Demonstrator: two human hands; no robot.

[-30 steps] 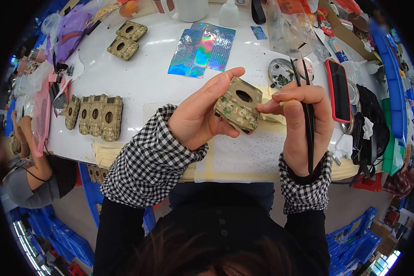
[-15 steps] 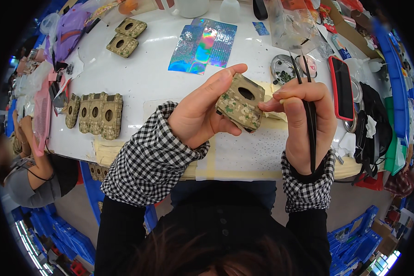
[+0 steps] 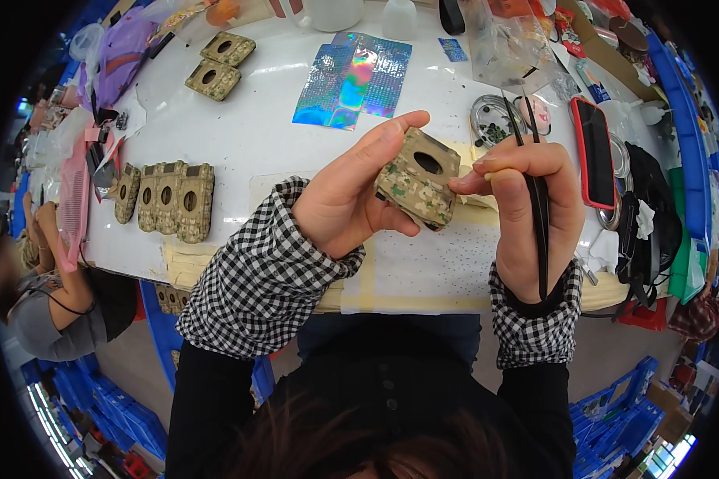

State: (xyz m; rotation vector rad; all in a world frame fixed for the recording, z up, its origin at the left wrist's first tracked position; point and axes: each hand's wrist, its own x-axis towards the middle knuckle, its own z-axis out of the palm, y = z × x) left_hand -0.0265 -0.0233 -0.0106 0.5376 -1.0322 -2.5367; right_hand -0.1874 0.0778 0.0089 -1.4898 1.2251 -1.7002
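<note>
Above the near part of the table, my left hand (image 3: 335, 195) is closed around a camouflage toy tank hull (image 3: 414, 185), thumb along its far left side and fingers beneath. An oval hole opens in the hull's top. My right hand (image 3: 539, 211) holds black tweezers (image 3: 542, 239), their parted tips pointing away from me. Its thumb and forefinger tips touch or nearly touch the hull's right side; whether a tiny part sits between them I cannot make out. Past the right hand lies a round dish (image 3: 491, 120) with small dark green pieces.
Several similar hulls (image 3: 193, 203) stand in a row at the left, and two more hulls (image 3: 213, 78) lie farther back. A shiny holographic sheet (image 3: 355, 80) lies ahead. At the right are a red-cased phone (image 3: 592, 152) and a black bag (image 3: 651, 207). Another person (image 3: 64, 311) sits at the left.
The hull tilts very slightly in my left hand. Otherwise both hands and the tweezers stay nearly where they were.
</note>
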